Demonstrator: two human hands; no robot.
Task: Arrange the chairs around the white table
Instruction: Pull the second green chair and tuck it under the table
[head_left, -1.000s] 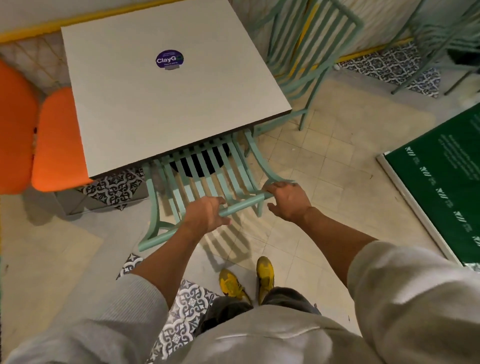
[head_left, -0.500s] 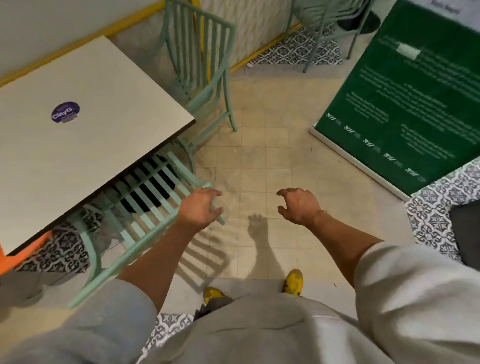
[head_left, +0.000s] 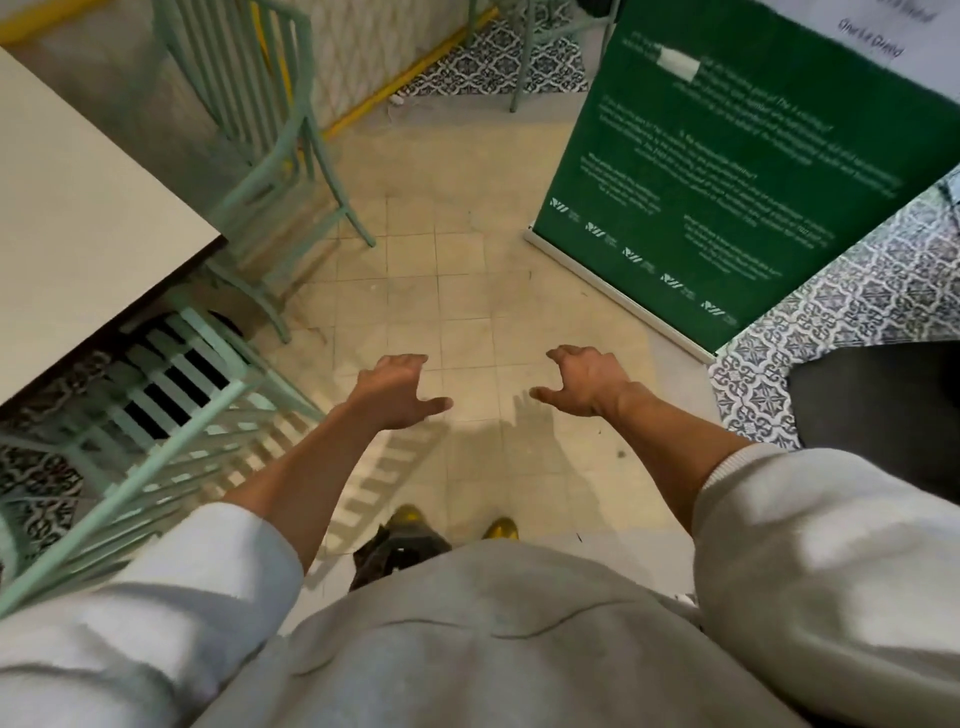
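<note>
The white table (head_left: 88, 218) fills the upper left. A mint-green slatted chair (head_left: 171, 415) stands tucked under its near edge, backrest toward me at the lower left. A second mint-green chair (head_left: 260, 140) stands at the table's far right side by the wall. My left hand (head_left: 395, 389) hovers over the beige floor, just right of the tucked chair, fingers loosely curled and holding nothing. My right hand (head_left: 584, 382) hovers apart from any chair, also loosely curled and empty.
A green printed banner (head_left: 727, 171) leans at the upper right, its base on the floor. A dark mat or object (head_left: 878, 415) lies at the right edge. Another chair's legs (head_left: 519, 57) show at the top. Patterned tiles border the beige floor.
Both hands have let go of the tucked chair's backrest and lifted away. The view has swung to the right, so the table and chair have slid left.
</note>
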